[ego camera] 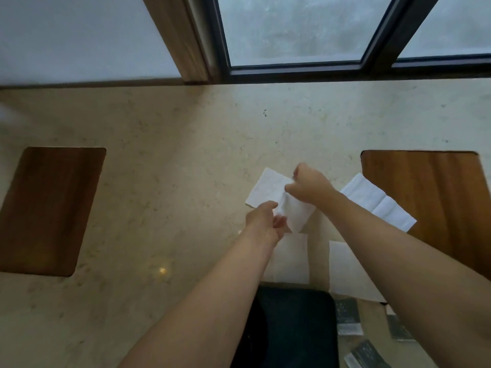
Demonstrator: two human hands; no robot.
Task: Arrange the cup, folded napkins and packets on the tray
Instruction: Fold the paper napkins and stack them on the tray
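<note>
While the left hand and right hand pinched opposite edges of the napkin, it hung limp above the counter; thin, tearable paper, best gripped at corners.

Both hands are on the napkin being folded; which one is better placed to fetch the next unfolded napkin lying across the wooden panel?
Probably the right hand. The unfolded white paper napkin lies just beside the right forearm, overlapping the brown wooden panel. The left hand would have to cross over the napkin being folded.

4 napkins, 4 pkts, 1 tray, 2 wood insets.
</note>
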